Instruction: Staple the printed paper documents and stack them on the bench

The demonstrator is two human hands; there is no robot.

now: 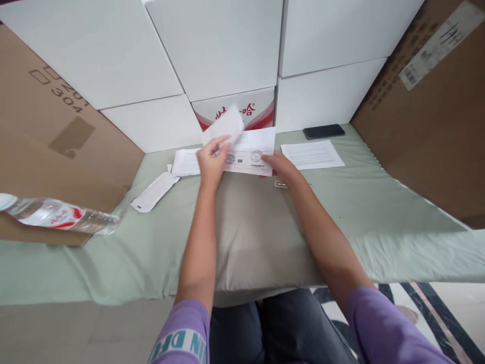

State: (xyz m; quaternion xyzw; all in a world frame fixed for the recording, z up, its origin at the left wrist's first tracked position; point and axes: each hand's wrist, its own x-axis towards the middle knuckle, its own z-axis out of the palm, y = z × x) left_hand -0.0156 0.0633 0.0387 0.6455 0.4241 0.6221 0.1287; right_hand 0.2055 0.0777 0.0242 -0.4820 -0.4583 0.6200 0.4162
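My right hand (282, 166) pinches the right end of a printed paper sheet (252, 146) with round stamps and a barcode on it. Over the sheet's left part, my left hand (214, 156) is closed on a white paper (227, 124), blurred at its upper end. Whether that paper is a separate piece or a folded flap of the sheet, I cannot tell. Behind my left wrist lies a stack of printed papers (185, 163). Another printed sheet (312, 154) rests right of my right hand. A small metallic item (281, 184) lies partly hidden beneath that hand.
A white pouch-like packet (155, 192) lies to the left, and a black phone (324, 131) at the back right. White boxes (227, 45) are stacked behind. Cardboard boxes (56, 126) flank both sides. A water bottle (60, 215) is at far left. Green cloth (359, 202) covers the surface.
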